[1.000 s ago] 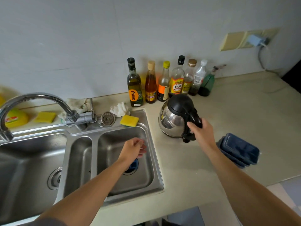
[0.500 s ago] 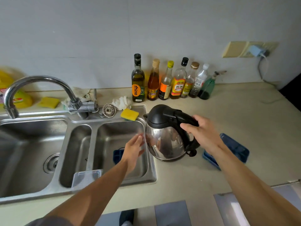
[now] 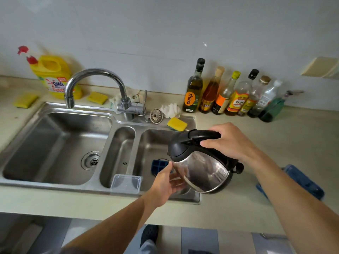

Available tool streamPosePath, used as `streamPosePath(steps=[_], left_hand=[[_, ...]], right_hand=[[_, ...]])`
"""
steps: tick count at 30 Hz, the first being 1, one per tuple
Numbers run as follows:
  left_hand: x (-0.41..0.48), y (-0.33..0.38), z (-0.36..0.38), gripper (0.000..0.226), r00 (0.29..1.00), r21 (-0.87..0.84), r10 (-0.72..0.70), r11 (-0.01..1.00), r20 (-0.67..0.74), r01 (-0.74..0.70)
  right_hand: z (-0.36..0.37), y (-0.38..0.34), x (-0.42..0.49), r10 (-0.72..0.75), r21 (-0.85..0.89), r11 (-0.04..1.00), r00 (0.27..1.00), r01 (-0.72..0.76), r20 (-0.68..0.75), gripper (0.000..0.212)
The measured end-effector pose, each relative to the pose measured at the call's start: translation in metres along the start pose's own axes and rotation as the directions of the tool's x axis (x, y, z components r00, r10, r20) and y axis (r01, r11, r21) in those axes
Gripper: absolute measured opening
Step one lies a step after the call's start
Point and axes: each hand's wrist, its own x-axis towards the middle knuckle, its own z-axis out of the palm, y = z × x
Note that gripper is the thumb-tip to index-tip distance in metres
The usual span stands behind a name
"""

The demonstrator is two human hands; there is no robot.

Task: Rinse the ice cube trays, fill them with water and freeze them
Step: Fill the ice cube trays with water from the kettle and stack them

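Note:
A steel kettle (image 3: 203, 169) with a black lid hangs tilted over the right basin of the sink (image 3: 154, 140). My right hand (image 3: 229, 142) grips its black handle from above. My left hand (image 3: 165, 182) presses against the kettle's steel side with straight fingers. Under the kettle's spout a blue ice cube tray (image 3: 159, 165) lies in the right basin, partly hidden. More blue trays (image 3: 302, 180) are stacked on the counter to the right, behind my right forearm. A clear plastic lid (image 3: 126, 183) rests on the sink's front rim.
The tap (image 3: 91, 79) arches over the large left basin (image 3: 55, 143). Several bottles (image 3: 229, 96) line the wall on the right. Yellow sponges (image 3: 177, 123) and a detergent jug (image 3: 55, 76) lie around the sink.
My right hand has lifted the kettle off the counter and carried it left over the right basin, tilting it. My left hand has come up from the basin to the kettle's side.

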Motion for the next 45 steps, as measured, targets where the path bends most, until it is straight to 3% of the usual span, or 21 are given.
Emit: streamPosePath(steps=[18,45], left_hand=[[0.016,0.013,-0.027,0.053,0.986,-0.218,-0.16,0.962,0.037,0.165],[0.025,0.011,-0.031,0.048,0.976,-0.189,-0.198,0.959,0.088,0.211]], right_hand=[[0.028,-0.032,0.037,0.058,-0.103,0.993,0.997,-0.052,0.059,0.014],[0.03,-0.036,0.041,0.095,-0.136,0.987,0.994,-0.088,0.047,0.013]])
